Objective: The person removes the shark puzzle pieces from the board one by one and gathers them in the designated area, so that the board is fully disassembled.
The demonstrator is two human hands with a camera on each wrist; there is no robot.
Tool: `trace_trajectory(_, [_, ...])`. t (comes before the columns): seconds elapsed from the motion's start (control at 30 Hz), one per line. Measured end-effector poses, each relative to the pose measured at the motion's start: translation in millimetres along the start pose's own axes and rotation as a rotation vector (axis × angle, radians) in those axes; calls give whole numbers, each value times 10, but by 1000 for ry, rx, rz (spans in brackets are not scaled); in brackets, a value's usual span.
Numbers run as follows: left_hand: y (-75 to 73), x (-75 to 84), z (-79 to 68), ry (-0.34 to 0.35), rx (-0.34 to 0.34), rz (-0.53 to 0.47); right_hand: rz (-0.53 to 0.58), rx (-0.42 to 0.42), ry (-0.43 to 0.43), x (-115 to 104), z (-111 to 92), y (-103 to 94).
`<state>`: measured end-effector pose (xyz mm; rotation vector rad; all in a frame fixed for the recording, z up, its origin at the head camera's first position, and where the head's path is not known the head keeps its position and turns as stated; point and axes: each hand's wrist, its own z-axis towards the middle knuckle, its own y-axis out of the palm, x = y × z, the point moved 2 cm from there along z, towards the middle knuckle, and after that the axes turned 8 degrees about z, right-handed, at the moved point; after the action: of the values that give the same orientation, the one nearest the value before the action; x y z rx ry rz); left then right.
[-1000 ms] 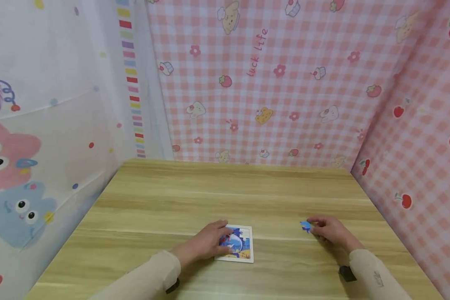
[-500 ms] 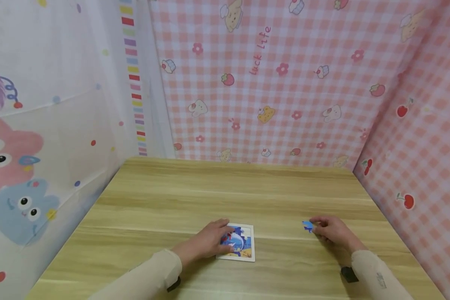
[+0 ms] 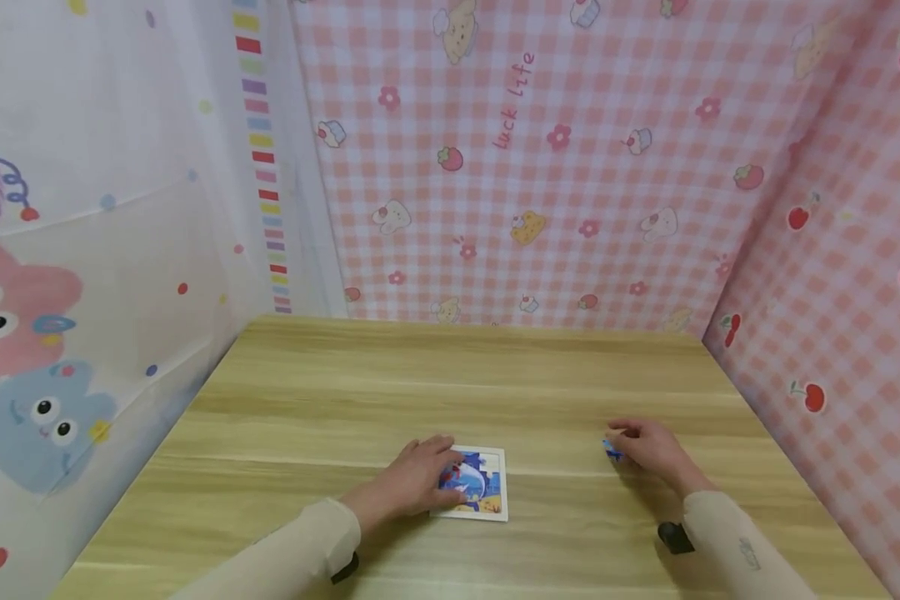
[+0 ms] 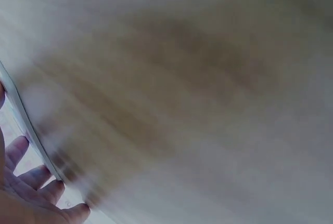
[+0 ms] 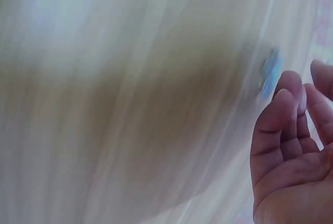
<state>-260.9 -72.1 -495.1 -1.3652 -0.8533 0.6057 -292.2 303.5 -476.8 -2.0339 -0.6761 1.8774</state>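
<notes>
A square puzzle board [image 3: 502, 487] with a white frame and a blue sea picture lies on the table. My left hand [image 3: 416, 479] rests over its left side, fingers spread across the picture. In the left wrist view, fingertips [image 4: 44, 174] of that hand reach over the board's edge [image 4: 34, 135]. Off to the right, my right hand [image 3: 648, 446] pinches at a small blue puzzle piece [image 3: 611, 451], thumb and index fingertips right at its upper edge. A tan patch shows between those fingertips. In the right wrist view the blue piece shows beyond curled fingers [image 5: 273, 125].
The wood-grain table [image 3: 330, 375] reaches back to a pink checked cloth [image 3: 495, 192]. A white cartoon-print cloth [image 3: 150, 242] stands along the left, and a cherry-print cloth [image 3: 862, 333] along the right.
My right hand has shifted slightly up and left, covering more of the blue piece, which now looks smaller and tilted. The left hand stays on the board. The head view sways slightly.
</notes>
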Motion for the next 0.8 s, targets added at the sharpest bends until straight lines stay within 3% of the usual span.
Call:
trace_trajectory(0.23, [5, -46, -29, -5, 28, -45, 130, -17, -24, -345, 57, 441])
trace_trajectory(0.37, [-7, -108, -69, -21, 37, -61, 198, -26, 18, -516, 72, 764])
trace_trajectory(0.63, [-28, -126, -101, -13, 22, -64, 241, -51, 112, -737, 0, 1338])
trace_trajectory(0.8, [-19, -111, -113, -23, 11, -61, 210, -67, 90, -783, -79, 1532])
